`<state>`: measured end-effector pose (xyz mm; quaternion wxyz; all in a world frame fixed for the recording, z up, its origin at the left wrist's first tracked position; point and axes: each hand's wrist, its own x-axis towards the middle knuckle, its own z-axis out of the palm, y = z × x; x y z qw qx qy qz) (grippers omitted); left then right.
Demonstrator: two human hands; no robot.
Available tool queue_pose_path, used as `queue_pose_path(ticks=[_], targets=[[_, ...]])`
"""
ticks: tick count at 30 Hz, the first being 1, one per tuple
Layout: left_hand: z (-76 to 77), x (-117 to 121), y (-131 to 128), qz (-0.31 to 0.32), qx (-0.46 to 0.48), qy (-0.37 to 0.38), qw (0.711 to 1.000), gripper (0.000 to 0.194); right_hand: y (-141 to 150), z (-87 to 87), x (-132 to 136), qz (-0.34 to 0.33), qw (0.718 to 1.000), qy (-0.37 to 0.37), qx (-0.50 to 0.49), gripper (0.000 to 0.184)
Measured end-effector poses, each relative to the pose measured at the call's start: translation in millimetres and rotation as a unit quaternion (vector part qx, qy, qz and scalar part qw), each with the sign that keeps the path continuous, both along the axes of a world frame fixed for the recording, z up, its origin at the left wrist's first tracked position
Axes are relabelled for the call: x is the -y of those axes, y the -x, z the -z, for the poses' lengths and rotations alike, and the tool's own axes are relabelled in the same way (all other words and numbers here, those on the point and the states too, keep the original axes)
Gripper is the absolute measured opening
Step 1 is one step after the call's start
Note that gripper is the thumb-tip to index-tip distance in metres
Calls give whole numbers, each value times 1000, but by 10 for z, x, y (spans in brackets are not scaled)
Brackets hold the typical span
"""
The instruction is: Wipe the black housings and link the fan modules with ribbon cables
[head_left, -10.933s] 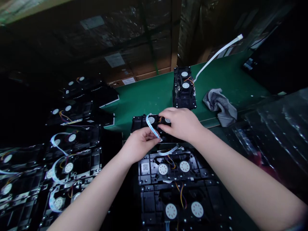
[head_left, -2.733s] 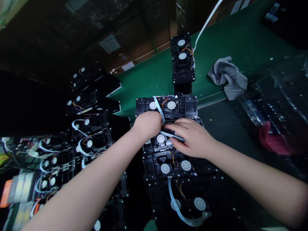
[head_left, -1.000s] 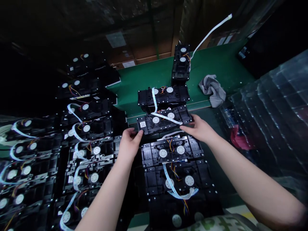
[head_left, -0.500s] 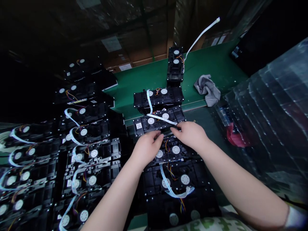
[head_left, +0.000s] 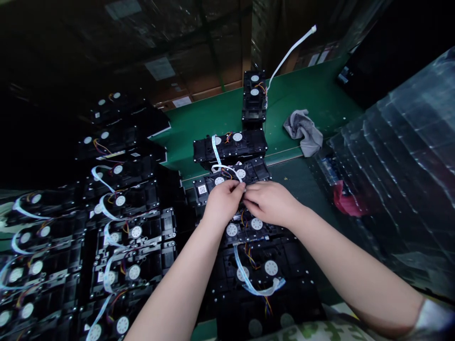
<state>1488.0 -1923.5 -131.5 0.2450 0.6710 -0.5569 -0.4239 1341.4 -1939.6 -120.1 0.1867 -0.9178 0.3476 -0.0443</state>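
A white flat ribbon cable [head_left: 227, 166] arches over a black module [head_left: 261, 170] with two pale round discs and a QR label. Its end runs down between my hands. My left hand [head_left: 224, 201] pinches the cable with thumb and forefinger. My right hand [head_left: 272, 201] meets it from the right, fingertips closed at the same cable end; the tip itself is hidden by the fingers. Just below my hands is another black module [head_left: 245, 229] with coloured wires. Nearer to me, a module [head_left: 293, 260] carries a curled blue-white ribbon cable [head_left: 245, 279].
Rows of similar black modules [head_left: 165, 222] fill the left side. Further back are one more module [head_left: 231, 150] and an upright one [head_left: 254, 106] with a white cable. A grey cloth [head_left: 304, 130] lies on the green table [head_left: 209, 111]. Stacked clear plastic trays [head_left: 398, 156] stand at right.
My right hand has moved left with the cable end, and my left hand has come up to meet it. The cable, straight and slanting before, is now bent into an arch.
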Motion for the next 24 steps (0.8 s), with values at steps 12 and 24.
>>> queue_pose_path(ticks=[12,24], targets=[[-112,-186,-345,122,152,-27,980,18,82,17,-144,79,990,-114,-19,31],[153,-316,-462,44,-167,-60,983,18,-172,26,-10,18,986,-161,-44,29]])
